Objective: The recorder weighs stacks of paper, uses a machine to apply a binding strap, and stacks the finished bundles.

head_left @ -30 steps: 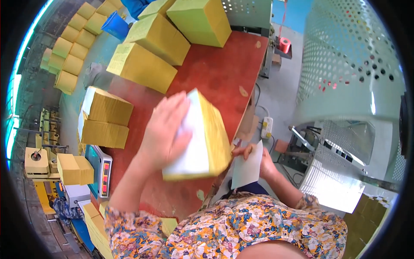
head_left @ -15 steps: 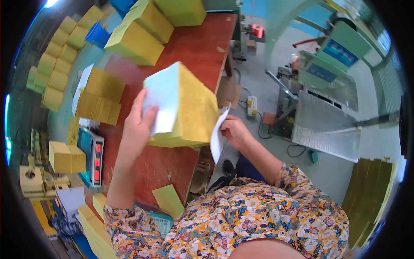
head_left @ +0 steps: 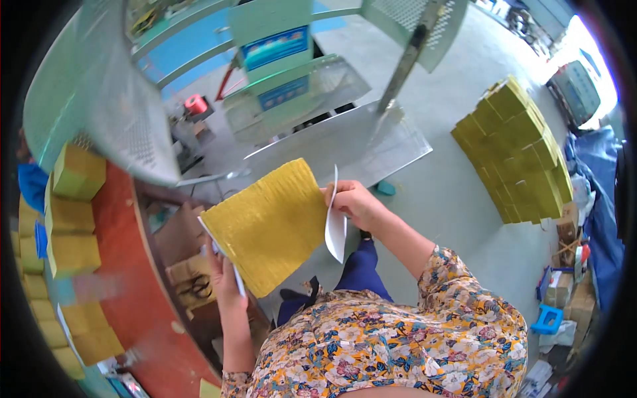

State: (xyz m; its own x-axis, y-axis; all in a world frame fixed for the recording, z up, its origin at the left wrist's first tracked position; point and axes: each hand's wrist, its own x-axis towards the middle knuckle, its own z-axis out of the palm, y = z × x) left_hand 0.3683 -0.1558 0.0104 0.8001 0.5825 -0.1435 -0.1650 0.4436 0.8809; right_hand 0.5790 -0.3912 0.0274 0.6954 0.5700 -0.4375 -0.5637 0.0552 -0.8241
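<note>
A thick block of yellow paper sheets [head_left: 269, 229] is held in front of me, above the floor and to the right of the red table. My left hand [head_left: 227, 282] supports its left end, fingers partly hidden behind it, with a white sheet [head_left: 239, 281] between palm and block. At the other end my right hand [head_left: 357, 202] pinches a curved white sheet [head_left: 336, 235], which hangs beside the block. The fingertips of my right hand come close to the block's edge; whether they press on it I cannot tell.
The red table [head_left: 123, 225] on the left bears more yellow paper blocks [head_left: 71, 222]. Ahead stands a machine with a metal bed [head_left: 338, 136] and green panels. A large stack of yellow bundles [head_left: 514, 159] is on the floor at right, near a blue stool [head_left: 547, 320] and boxes.
I have turned to the right, away from the table toward the machine. The yellow block came along in my hands and is now over the floor; the white sheet stays in my right hand.
</note>
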